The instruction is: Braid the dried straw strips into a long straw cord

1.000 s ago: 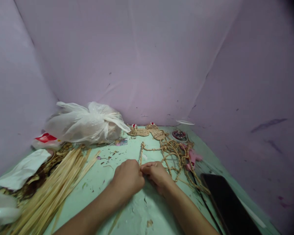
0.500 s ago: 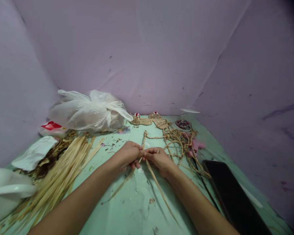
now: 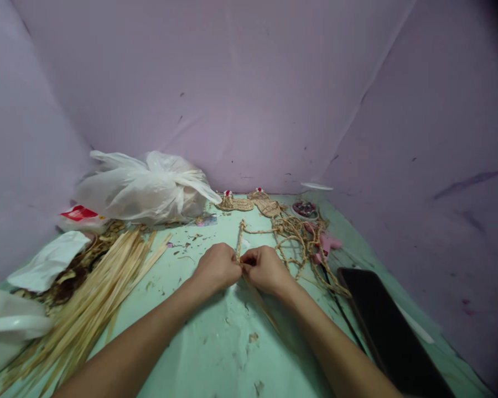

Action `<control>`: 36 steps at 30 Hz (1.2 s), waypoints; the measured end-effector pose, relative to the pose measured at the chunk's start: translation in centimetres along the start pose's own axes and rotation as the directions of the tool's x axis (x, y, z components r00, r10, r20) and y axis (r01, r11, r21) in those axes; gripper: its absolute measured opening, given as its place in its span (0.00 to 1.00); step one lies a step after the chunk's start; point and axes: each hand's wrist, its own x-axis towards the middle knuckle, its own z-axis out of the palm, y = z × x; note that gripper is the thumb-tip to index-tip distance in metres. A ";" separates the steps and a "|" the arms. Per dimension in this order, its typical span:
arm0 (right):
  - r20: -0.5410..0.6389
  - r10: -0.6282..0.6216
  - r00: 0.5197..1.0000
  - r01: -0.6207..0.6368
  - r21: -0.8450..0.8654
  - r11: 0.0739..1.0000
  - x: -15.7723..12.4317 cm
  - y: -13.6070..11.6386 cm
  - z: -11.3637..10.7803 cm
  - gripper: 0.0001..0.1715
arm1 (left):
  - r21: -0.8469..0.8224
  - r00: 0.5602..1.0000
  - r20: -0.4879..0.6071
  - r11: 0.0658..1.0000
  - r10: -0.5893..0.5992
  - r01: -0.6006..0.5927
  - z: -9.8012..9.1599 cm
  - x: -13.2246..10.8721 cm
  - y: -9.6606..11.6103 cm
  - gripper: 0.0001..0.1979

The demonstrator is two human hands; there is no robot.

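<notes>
My left hand (image 3: 219, 266) and my right hand (image 3: 267, 268) meet at the middle of the pale green surface, both closed at the near end of a braided fibre cord (image 3: 239, 240). A loose fibre strip (image 3: 264, 309) trails from between them toward me, blurred at its lower end. The cord rises to a bend, then runs right into a tangled heap of the same braid (image 3: 294, 235). My fingertips are partly hidden behind the knuckles, so the exact grip on the strands does not show.
Left lie a bundle of dry strips (image 3: 103, 293), a white cloth (image 3: 50, 260), a white jug (image 3: 8, 331) and a tied plastic bag (image 3: 149, 190). Two small woven slippers (image 3: 236, 204) sit by the wall. Right are a bead dish (image 3: 305, 209), a pink object (image 3: 327, 243) and a black phone (image 3: 392, 331).
My left hand has turned, its fingers now curled under with the back showing. The strip that hung below it no longer shows. The view has shifted slightly to the right.
</notes>
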 end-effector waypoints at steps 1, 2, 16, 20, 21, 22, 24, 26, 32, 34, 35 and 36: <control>0.007 0.017 1.000 -0.018 0.040 0.999 0.0 0.0 -0.1 0.09 | -0.038 1.000 0.018 0.999 0.012 -0.012 0.0 0.1 -0.2 0.04; 0.026 0.040 0.999 -0.042 0.107 0.993 0.0 0.0 -0.2 0.08 | -0.101 0.999 0.053 0.995 0.010 -0.005 -0.1 0.2 -0.3 0.04; 0.398 0.249 0.883 -0.465 0.667 0.583 0.3 0.2 -1.5 0.04 | -0.585 0.870 0.492 0.730 -0.029 0.355 -1.2 0.5 -0.9 0.13; 0.393 0.228 0.891 -0.447 0.669 0.593 0.3 0.1 -1.4 0.05 | -0.614 0.866 0.500 0.707 0.004 0.351 -1.1 0.7 -1.2 0.13; 0.390 0.231 0.891 -0.446 0.668 0.596 0.3 0.0 -1.5 0.05 | -0.620 0.867 0.498 0.704 0.011 0.347 -1.1 0.7 -1.2 0.13; 0.386 0.238 0.891 -0.448 0.665 0.597 0.2 -0.1 -1.5 0.05 | -0.623 0.868 0.496 0.702 0.013 0.345 -1.1 0.7 -1.2 0.12; 0.378 0.256 0.890 -0.453 0.656 0.605 0.2 -0.2 -1.5 0.04 | -0.619 0.870 0.494 0.701 -0.001 0.353 -1.1 0.6 -1.1 0.11; 0.374 0.268 0.888 -0.456 0.645 0.613 0.2 -0.2 -1.5 0.04 | -0.612 0.865 0.502 0.698 -0.020 0.371 -1.2 0.5 -1.0 0.10; 0.340 0.299 0.892 -0.451 0.620 0.642 0.3 -0.2 -1.1 0.03 | -0.608 0.855 0.518 0.693 -0.022 0.386 -1.2 0.7 -1.1 0.11; 0.323 0.316 0.892 -0.452 0.602 0.658 0.2 -0.4 -1.2 0.02 | -0.601 0.853 0.521 0.699 -0.024 0.387 -1.2 0.8 -1.2 0.11; 0.320 0.318 0.892 -0.451 0.602 0.659 0.2 -0.5 -1.2 0.02 | -0.596 0.853 0.521 0.704 -0.027 0.386 -1.2 0.9 -1.3 0.10; 0.325 0.310 0.893 -0.449 0.608 0.655 0.2 -0.5 -1.3 0.02 | -0.592 0.854 0.519 0.710 -0.024 0.381 -1.2 0.9 -1.3 0.10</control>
